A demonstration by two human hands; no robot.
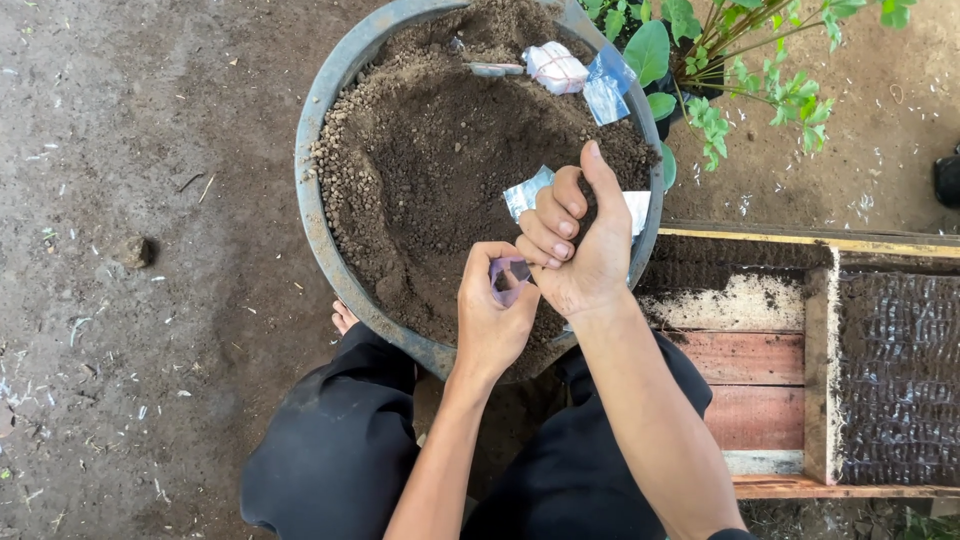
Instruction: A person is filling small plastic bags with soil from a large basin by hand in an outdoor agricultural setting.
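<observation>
**Small bags opened over a basin of soil**

We crouch on bare, packed ground (120, 300), knees in dark trousers (340, 450) drawn up against a wide grey basin (310, 200), so that the work sits right between our legs and anything spilled falls back into it. The basin is heaped with dark, crumbly soil (440, 170), banked higher along its left and far sides and scooped lower towards us.

Our left hand (490, 315) is curled closed around a small clear plastic bag (508, 280), its mouth turned upward and held just above the near rim. Our right hand (575, 245) touches it from above: the fingers are folded in, the thumb stands up, and they appear to pinch the bag's edge, seemingly to keep it open. Whether that hand also holds soil we cannot tell.

Behind the right hand, more flat clear bags (528, 192) lie on the soil, within easy reach. Farther back, a bundle of bags (556, 66) rests near the far rim, beside a loose bluish one (606, 85).

To the right, a leafy green plant (740, 60) stands just outside the basin, and a wooden frame (760, 390) holds rows of filled dark bags (900, 370), packed side by side.
</observation>
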